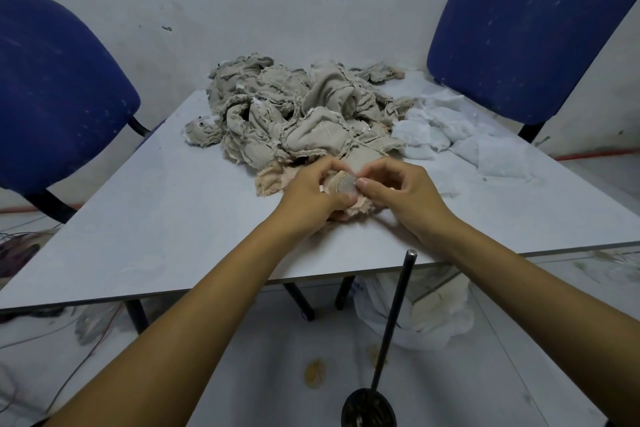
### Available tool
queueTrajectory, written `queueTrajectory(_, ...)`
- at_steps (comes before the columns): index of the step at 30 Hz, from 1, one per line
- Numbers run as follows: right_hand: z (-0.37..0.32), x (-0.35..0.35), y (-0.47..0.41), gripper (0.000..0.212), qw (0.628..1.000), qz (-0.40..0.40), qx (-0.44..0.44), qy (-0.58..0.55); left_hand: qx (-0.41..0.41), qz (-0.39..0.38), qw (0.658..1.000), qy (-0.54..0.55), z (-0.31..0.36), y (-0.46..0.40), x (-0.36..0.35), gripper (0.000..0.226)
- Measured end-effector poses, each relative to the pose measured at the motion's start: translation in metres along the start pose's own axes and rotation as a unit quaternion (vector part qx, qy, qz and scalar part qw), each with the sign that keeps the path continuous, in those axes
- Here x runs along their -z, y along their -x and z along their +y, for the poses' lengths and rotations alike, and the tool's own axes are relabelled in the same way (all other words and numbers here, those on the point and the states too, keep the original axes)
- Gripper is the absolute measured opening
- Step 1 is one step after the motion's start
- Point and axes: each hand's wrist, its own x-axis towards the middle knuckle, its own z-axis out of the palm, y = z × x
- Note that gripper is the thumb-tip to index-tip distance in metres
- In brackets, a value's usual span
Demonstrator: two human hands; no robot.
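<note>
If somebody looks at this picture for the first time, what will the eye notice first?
First come the left hand and the right hand, which together pinch a small beige fabric piece near the middle of the grey table. Right behind them lies a heap of frayed beige cloth, with white stuffing to its right. A blue chair stands at far left, a second chair at far right.

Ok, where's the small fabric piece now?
Head view, centre: the small fabric piece is on the table, pinched between left hand and right hand, in front of the grey fabric pile.
</note>
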Motion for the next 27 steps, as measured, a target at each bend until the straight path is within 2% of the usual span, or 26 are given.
queueTrajectory(5,-0.005,0.001,0.001,0.015,0.998,-0.049,0.003,0.027,0.035,0.027,0.997,0.056,-0.003,-0.002,0.0,0.011)
queueTrajectory(8,-0.009,0.005,0.001,0.025,0.994,-0.108,-0.02,0.002,0.051,0.021,0.997,0.049,-0.003,-0.002,0.001,0.016)
queueTrajectory(11,-0.013,0.009,0.0,0.03,0.986,-0.148,-0.047,-0.058,0.065,-0.003,0.993,0.101,-0.001,0.0,-0.002,0.023)
queueTrajectory(16,-0.014,0.012,0.002,0.021,0.975,-0.197,-0.06,-0.082,0.068,-0.017,0.985,0.156,0.005,0.0,-0.011,0.032)
queueTrajectory(20,-0.012,0.009,0.003,0.006,0.988,-0.082,-0.077,-0.107,0.111,-0.065,0.967,0.221,0.008,-0.003,-0.011,0.026)
queueTrajectory(23,-0.011,0.005,-0.001,0.019,0.99,0.007,-0.102,-0.098,0.085,-0.074,0.964,0.24,0.011,-0.003,-0.009,0.009)
queueTrajectory(25,-0.013,0.001,-0.003,0.017,0.99,0.057,-0.107,-0.076,0.034,-0.046,0.987,0.152,0.011,-0.001,-0.01,0.009)
queueTrajectory(27,-0.011,-0.003,-0.004,0.019,0.988,0.097,-0.104,-0.055,-0.04,0.008,0.999,-0.01,0.009,0.001,-0.012,0.015)
